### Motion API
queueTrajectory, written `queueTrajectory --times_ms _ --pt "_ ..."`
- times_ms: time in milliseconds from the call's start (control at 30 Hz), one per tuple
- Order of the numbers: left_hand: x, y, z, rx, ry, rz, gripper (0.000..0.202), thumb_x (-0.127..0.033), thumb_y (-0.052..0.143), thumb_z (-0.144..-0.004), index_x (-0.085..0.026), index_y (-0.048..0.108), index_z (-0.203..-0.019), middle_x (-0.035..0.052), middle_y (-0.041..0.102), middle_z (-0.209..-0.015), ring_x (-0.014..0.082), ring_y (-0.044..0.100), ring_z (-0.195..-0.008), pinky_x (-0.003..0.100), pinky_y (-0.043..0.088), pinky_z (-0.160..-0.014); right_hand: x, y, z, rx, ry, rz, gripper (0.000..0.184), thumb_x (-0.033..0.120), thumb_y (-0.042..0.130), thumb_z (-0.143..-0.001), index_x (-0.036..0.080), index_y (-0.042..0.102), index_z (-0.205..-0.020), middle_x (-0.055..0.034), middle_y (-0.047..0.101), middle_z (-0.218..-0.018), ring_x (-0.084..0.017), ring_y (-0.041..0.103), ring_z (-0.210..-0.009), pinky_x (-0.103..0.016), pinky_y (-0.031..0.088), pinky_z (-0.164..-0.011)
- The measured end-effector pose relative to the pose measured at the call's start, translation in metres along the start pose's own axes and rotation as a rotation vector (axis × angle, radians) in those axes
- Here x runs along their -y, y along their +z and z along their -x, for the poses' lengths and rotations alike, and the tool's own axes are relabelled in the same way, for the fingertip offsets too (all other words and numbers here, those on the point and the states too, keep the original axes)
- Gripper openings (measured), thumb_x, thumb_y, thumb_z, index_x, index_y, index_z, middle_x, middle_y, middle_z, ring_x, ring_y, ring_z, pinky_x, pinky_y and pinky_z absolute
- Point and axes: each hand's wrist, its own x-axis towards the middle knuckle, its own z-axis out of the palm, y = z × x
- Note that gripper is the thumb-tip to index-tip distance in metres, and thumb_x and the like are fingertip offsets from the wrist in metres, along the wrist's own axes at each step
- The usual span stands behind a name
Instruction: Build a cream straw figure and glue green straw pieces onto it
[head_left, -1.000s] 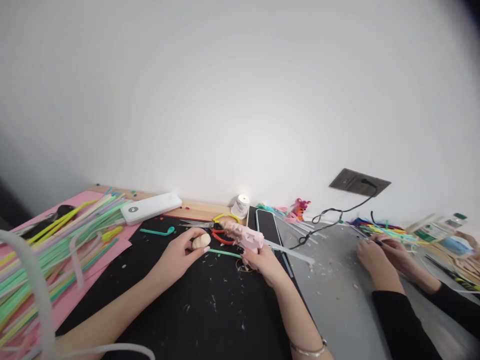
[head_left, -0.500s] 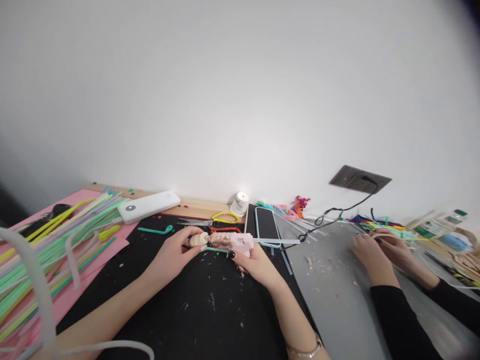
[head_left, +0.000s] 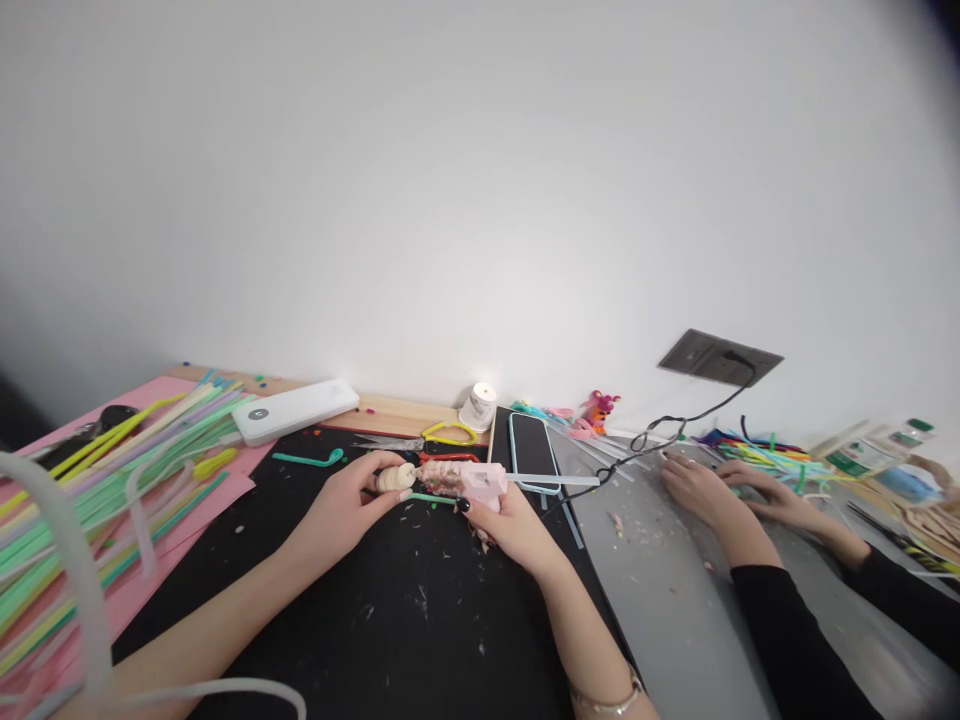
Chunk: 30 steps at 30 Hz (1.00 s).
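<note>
My right hand (head_left: 517, 528) grips a pale pink hot glue gun (head_left: 487, 481), whose front is crusted with uneven residue. A translucent glue stick (head_left: 559, 481) juts from its back end to the right. In my left hand (head_left: 352, 502) a cream coiled roll (head_left: 394, 478) is pinched between thumb and fingers. The gun's nozzle end is close to this roll; whether they touch I cannot tell. A green stem (head_left: 435, 498) runs below the gun, from near the left fingertips toward the right hand.
Behind the gun lie yellow-handled scissors (head_left: 450, 434) and a white cup (head_left: 478, 408). Left are a white power bank (head_left: 298, 410) and many pipe cleaners (head_left: 127, 480). A phone (head_left: 534, 450) and a black cord (head_left: 637, 458) lie right, beside a co-worker's hands (head_left: 705, 495).
My hands and the glue gun stay almost in place. The co-worker's hands have shifted left and back, and now rest flatter on the grey table.
</note>
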Motion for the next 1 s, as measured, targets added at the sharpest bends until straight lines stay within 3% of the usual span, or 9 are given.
queueTrajectory --times_ms 333,567,800,1000 --pt "0.002 -0.001 -0.001 -0.007 0.004 -0.003 0.029 -0.032 0.058 -0.077 -0.02 0.054 -0.103 0.0052 0.061 -0.104 0.0221 0.061 -0.09 0.032 0.049 -0.075 -0.001 -0.001 0.001 0.029 0.028 -0.002 0.032 0.031 0.058 -0.082 0.02 0.058 -0.112 0.0045 0.047 -0.06 -0.007 0.035 -0.046 -0.018 0.033 -0.042" --pt "0.008 0.0 -0.001 0.012 0.022 -0.033 0.028 -0.032 0.058 -0.077 -0.02 0.055 -0.102 0.0048 0.062 -0.103 0.023 0.061 -0.089 0.033 0.05 -0.074 0.007 0.0 0.002 0.041 -0.032 0.015 0.034 0.027 0.059 -0.08 0.02 0.059 -0.114 -0.0034 0.062 -0.092 -0.012 0.052 -0.068 -0.023 0.043 -0.061" --pt "0.006 0.001 0.0 0.03 0.027 -0.026 0.027 -0.031 0.059 -0.076 -0.02 0.056 -0.1 0.0044 0.062 -0.102 0.0223 0.061 -0.089 0.033 0.051 -0.073 -0.001 -0.001 0.001 0.029 0.031 0.005 0.033 0.031 0.058 -0.081 0.02 0.059 -0.112 0.0038 0.049 -0.061 -0.008 0.037 -0.046 -0.019 0.034 -0.043" --pt "0.008 0.002 -0.001 0.019 0.033 0.0 0.027 -0.032 0.06 -0.076 -0.02 0.056 -0.1 0.0046 0.063 -0.1 0.0229 0.061 -0.089 0.034 0.051 -0.075 0.001 -0.002 0.0 -0.011 0.006 0.025 0.029 0.026 0.057 -0.081 0.021 0.059 -0.11 0.0046 0.046 -0.061 -0.008 0.036 -0.048 -0.018 0.033 -0.043"
